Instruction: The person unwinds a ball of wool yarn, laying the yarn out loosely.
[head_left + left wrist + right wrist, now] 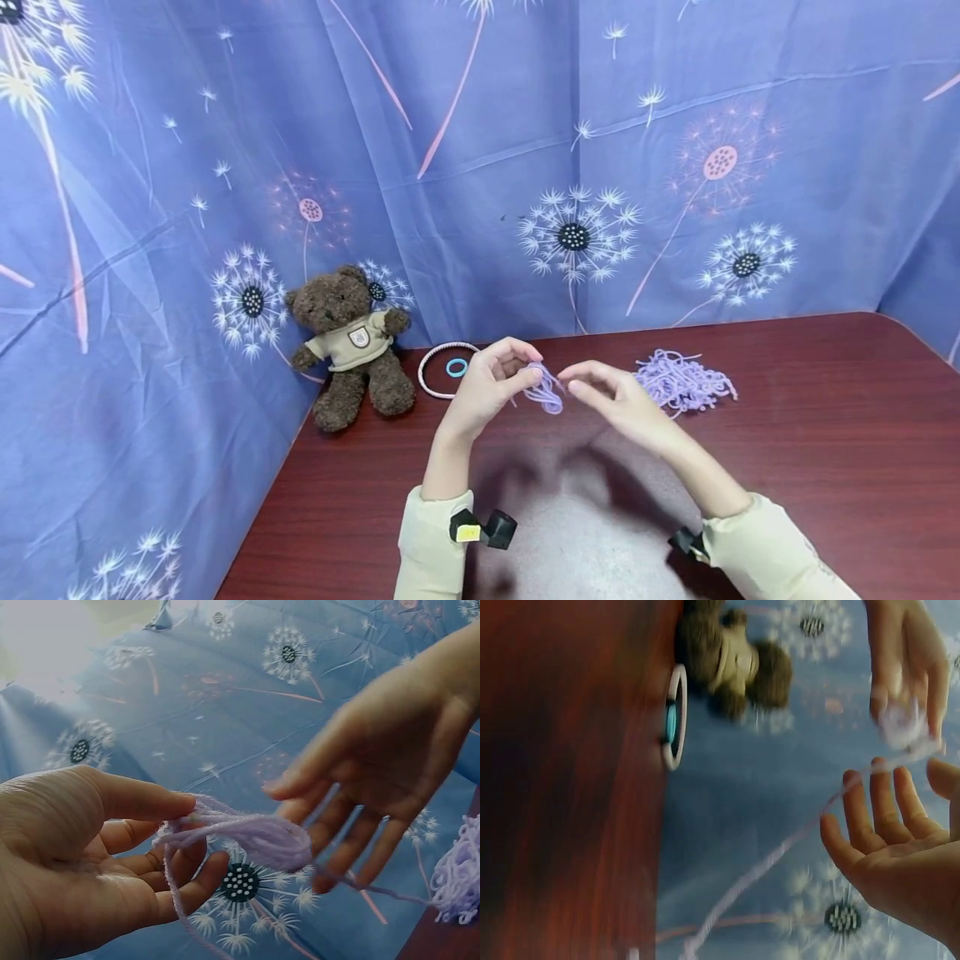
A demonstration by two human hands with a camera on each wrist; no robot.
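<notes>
My left hand [491,379] pinches a small looped bundle of lilac yarn [262,836] between thumb and fingers, above the table. One loose tail of yarn hangs below that hand in the left wrist view. To the right of the bundle is my right hand [390,750], thumb apart from its loosely extended fingers. A single yarn strand [765,862] leaves the bundle, passes along the right hand's fingertips and runs off to a tangled pile of lilac yarn [682,382] behind the right wrist.
At the back left, a brown teddy bear [348,342] in a beige shirt leans against the blue dandelion-print cloth [480,225]. A white hoop [423,379] lies beside it with a small blue ring [456,367] inside. The dark red table [825,433] ends at the cloth.
</notes>
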